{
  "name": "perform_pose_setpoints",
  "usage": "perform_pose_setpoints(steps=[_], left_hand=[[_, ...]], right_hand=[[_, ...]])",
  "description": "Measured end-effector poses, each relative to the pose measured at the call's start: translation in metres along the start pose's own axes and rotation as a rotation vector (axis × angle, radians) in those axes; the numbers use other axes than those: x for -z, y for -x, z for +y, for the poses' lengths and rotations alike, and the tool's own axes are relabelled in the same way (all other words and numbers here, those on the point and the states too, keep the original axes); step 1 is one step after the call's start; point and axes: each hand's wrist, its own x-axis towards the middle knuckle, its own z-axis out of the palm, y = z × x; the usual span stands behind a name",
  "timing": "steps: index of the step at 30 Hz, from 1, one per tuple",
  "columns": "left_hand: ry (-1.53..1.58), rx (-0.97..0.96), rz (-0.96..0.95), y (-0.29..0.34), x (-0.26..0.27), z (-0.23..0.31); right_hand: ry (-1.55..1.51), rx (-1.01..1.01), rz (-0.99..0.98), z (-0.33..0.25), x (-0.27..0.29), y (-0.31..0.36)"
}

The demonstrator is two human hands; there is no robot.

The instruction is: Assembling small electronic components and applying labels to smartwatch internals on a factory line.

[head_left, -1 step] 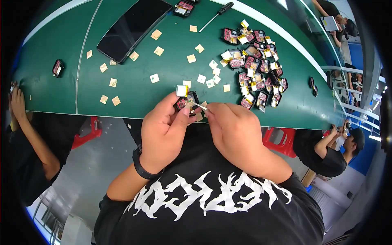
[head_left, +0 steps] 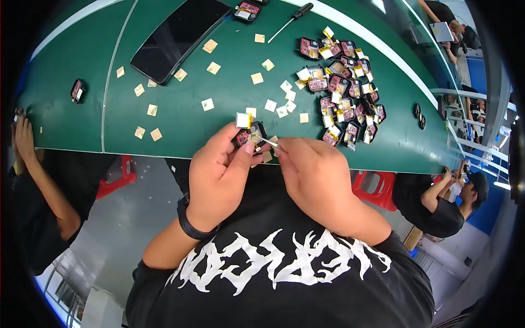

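My left hand (head_left: 223,177) is closed on a small black device housing (head_left: 258,131) with a red circuit board, held at the table's near edge. A silver battery cell (head_left: 244,120) with yellow tape sticks up from its far left side. In my right hand (head_left: 314,169) is a thin metal tool (head_left: 269,142), pinched between the fingers. Its tip reaches into the open housing, onto a tan patch beside the board; the tool's exact kind is too small to tell. A tan square (head_left: 267,157) shows just below the housing, close to my right fingers.
The green table (head_left: 186,128) carries scattered adhesive squares (head_left: 213,68), a large black phone-like slab (head_left: 180,38) and a screwdriver (head_left: 290,23). Several open housings with batteries (head_left: 338,85) are heaped at the right. Single housings lie at the left (head_left: 77,91) and top. People sit on both sides.
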Motion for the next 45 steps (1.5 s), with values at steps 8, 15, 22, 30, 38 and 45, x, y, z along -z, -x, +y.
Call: perform_pose_setpoints(steps=[8,15,22,30,38,45], left_hand=[[0.247,0.153,0.004,-0.003,0.008,0.012],[0.09,0.109,-0.052,-0.002,0.006,0.008],[0.025,-0.06,0.061,0.003,-0.01,0.006],[0.071,-0.088,0.081,-0.009,-0.009,0.002],[0.036,-0.144,0.051,-0.012,-0.008,-0.001],[-0.028,-0.066,-0.131,-0.011,0.005,-0.003]], right_hand=[[-0.604,-0.33,-0.094,0.005,-0.002,-0.002],[-0.664,-0.176,-0.075,0.012,0.002,-0.041],[-0.453,0.126,-0.101,0.022,0.015,-0.042],[-0.872,-0.374,-0.118,0.011,0.005,-0.019],[-0.521,-0.255,-0.036,0.009,0.002,-0.019],[-0.661,-0.298,-0.066,0.011,-0.004,-0.021]])
